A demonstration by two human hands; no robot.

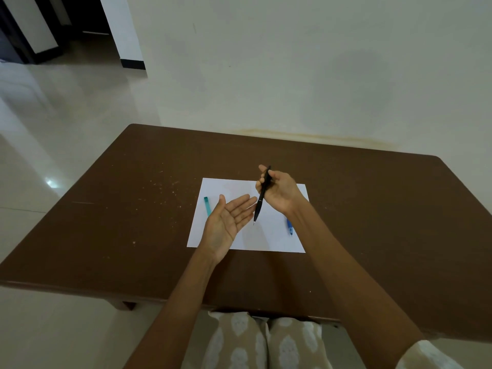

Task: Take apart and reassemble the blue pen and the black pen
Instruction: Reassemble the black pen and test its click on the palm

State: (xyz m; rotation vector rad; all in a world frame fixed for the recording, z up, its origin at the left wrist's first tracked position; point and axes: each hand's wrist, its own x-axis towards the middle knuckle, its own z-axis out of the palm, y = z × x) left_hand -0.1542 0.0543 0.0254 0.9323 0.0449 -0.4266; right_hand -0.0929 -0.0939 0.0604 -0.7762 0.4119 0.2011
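Right hand (279,194) holds the black pen (262,196); left hand (226,225) is open with nothing in it.

Fingers of the right hand are closed around the top part of the black pen, which hangs tilted with its tip pointing down, above a white sheet of paper (266,235). The left hand is just beside the pen with its palm up and its fingers spread flat, and its fingertips are close to the pen. A blue pen (289,227) lies on the paper near the right wrist, partly hidden by the arm. A teal pen piece (207,205) lies at the left edge of the paper, partly behind the left hand. The paper lies flat on a brown table (119,209) with small pale specks on it.
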